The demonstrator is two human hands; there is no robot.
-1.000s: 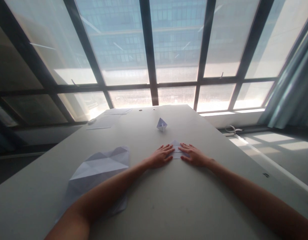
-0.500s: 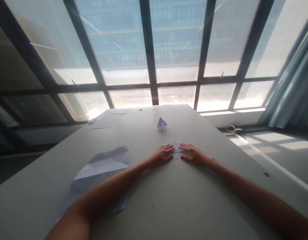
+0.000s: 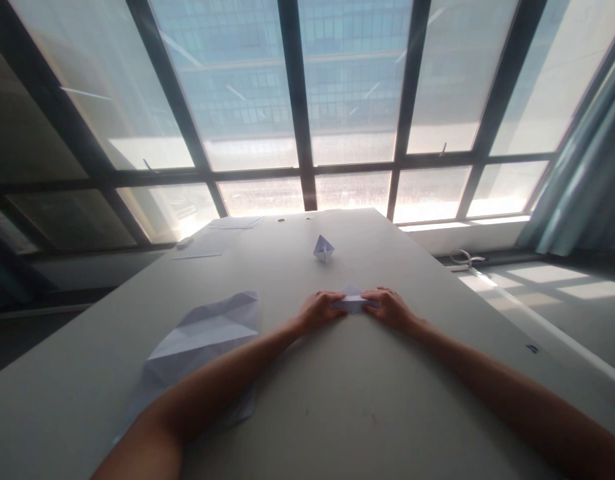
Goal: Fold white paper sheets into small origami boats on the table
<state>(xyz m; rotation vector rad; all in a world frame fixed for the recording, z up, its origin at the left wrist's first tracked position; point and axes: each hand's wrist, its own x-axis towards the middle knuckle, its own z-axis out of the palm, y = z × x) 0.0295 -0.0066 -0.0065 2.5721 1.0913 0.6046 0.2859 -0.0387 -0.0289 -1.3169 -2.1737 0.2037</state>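
Observation:
A small folded piece of white paper lies on the grey table ahead of me. My left hand has its fingers curled and pinches the paper's left end. From the other side my right hand grips the right end, fingers bent over it. The paper's near edge is lifted a little off the table between the two hands. Both forearms stretch out over the tabletop.
A finished small paper boat stands farther back. A large creased white sheet lies to the left, partly under my left arm. Flat sheets rest near the far left corner. Beyond are big windows, and a curtain hangs at right.
Both hands lay flat with fingers stretched over the folded paper; now the fingers have curled in and pinch its ends, and the paper has drawn up slightly.

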